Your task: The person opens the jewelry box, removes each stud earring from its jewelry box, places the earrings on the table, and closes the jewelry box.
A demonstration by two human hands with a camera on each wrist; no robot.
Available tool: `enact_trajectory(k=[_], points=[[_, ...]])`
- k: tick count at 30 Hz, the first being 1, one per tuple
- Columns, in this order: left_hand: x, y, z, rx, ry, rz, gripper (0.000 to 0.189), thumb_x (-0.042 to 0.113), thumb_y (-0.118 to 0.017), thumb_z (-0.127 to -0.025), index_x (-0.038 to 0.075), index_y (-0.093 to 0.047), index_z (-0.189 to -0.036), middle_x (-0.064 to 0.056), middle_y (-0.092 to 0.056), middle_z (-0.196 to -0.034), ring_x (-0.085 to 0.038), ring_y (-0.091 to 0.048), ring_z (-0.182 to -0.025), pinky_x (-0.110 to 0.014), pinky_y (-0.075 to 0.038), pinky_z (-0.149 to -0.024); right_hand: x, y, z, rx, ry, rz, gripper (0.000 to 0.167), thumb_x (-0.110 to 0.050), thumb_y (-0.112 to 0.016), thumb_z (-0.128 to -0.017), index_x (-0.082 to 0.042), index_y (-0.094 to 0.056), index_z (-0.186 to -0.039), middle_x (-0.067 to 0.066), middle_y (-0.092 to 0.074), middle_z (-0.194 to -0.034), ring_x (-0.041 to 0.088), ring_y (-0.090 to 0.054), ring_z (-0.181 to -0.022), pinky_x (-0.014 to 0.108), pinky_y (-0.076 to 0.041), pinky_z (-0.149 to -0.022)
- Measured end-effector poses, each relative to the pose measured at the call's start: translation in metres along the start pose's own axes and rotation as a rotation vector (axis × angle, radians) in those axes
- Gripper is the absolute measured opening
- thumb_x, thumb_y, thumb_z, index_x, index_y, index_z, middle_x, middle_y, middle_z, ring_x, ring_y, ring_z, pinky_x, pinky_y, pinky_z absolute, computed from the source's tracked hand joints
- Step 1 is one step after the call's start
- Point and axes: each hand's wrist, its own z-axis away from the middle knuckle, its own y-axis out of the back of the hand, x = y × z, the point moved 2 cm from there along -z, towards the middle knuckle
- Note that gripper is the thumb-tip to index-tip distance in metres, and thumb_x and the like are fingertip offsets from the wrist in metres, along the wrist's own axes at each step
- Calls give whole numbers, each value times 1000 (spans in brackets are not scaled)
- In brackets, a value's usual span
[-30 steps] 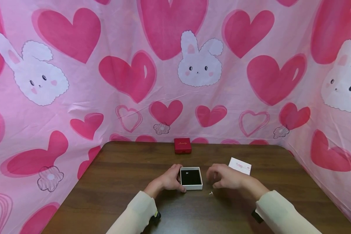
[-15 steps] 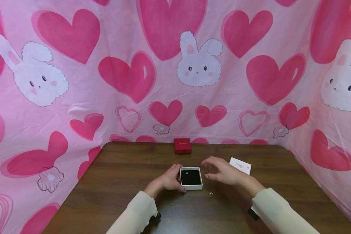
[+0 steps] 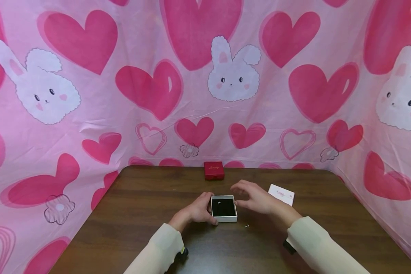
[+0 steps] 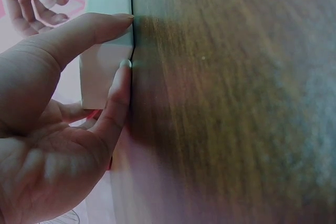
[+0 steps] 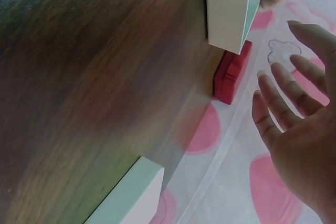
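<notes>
Now that my right hand (image 3: 255, 196) has slid leftward to the right edge of the open white box (image 3: 225, 219), both my hands flank it, which I read as turning to the box's contents or its position before the loose earring stud (image 3: 247, 226). That stud hasn't moved; it lies on the table (image 3: 140, 236) near the box's near right corner, silvery, with a star-shaped head and thin post. My right fingers are loosely spread, with nothing between them. My left hand (image 3: 200, 208) stays clamped on the box's left side, thumb at the near corner. The box sits flat, plain-walled, with a black insert (image 3: 228, 210) inside, and a small silvery star (image 3: 219, 203) shows toward the insert's far left.
</notes>
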Motion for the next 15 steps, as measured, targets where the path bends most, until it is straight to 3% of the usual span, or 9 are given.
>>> enact_trajectory(k=[15], points=[[0, 1, 0, -7, 13, 7, 75, 14, -94, -69, 3, -50, -129, -7, -49, -112, -20, -50, -99, -38, -46, -89, -7, -5, -14, -64, -21, 8, 44, -18, -75, -92, -10, -61, -133, 12, -63, -125, 28, -64, -113, 49, -52, -97]])
